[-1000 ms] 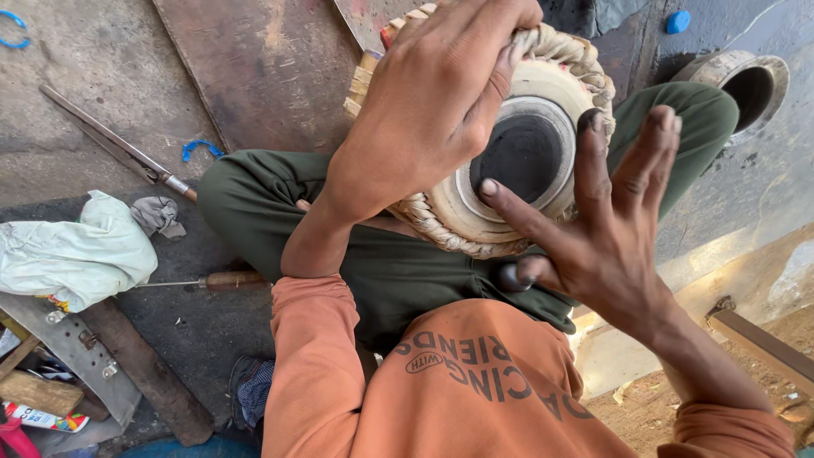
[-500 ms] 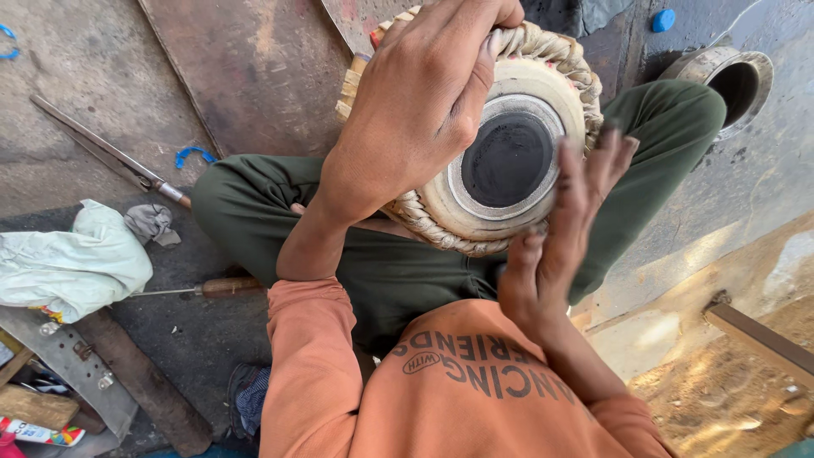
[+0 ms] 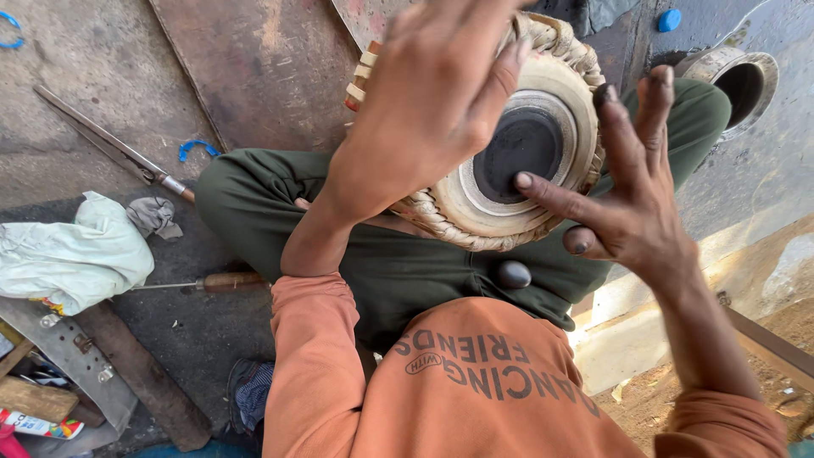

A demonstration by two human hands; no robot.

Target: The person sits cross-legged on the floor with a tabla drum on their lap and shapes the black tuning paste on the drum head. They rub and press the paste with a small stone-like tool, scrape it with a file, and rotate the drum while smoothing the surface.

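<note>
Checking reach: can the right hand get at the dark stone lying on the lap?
Probably yes: the right hand hovers open just above the stone, nothing between them.

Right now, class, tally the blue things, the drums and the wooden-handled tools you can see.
Blue things: 3, a loop, a curved scrap, a cap
Drums: 2, one in the lap, one on the floor
Wooden-handled tools: 1
Total: 6

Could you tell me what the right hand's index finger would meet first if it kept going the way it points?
Probably the drum's black centre patch: the right hand aims its index there, though depth is unclear.
</note>
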